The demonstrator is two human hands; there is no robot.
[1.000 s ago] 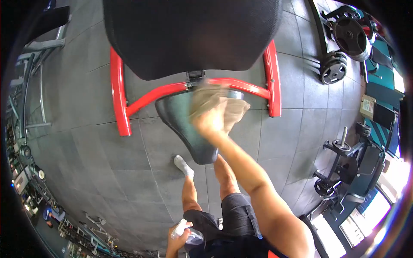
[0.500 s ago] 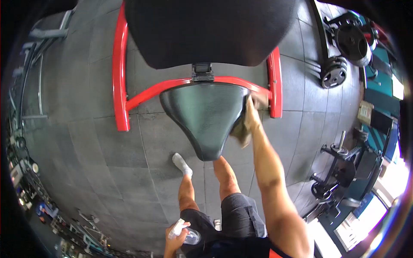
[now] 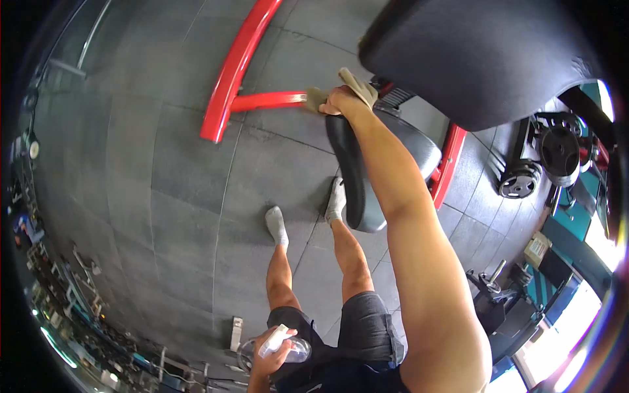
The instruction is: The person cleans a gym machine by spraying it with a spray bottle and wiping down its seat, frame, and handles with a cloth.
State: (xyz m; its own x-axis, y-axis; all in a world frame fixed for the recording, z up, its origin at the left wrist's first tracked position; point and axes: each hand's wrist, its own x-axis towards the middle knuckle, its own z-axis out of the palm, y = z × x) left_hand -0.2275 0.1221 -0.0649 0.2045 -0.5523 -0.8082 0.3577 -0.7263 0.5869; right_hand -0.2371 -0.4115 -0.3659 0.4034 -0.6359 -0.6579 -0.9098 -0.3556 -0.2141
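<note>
Stands on floor tiles [image 3: 177, 249] before a black backrest [image 3: 485, 65], red frame [image 3: 239, 72] and black seat [image 3: 350, 173]. Reaches over the seat, gripping a tan cloth [image 3: 359, 88] at the frame's crossbar [image 3: 272, 100] with the right hand [image 3: 341, 101]. Clasps a clear spray bottle [image 3: 299, 352] near the lap, with left hand [image 3: 270, 359] fingers closed around it.

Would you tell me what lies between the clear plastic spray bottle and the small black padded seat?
The head view shows dark grey shorts, a bare right leg and grey floor tiles between them.
</note>
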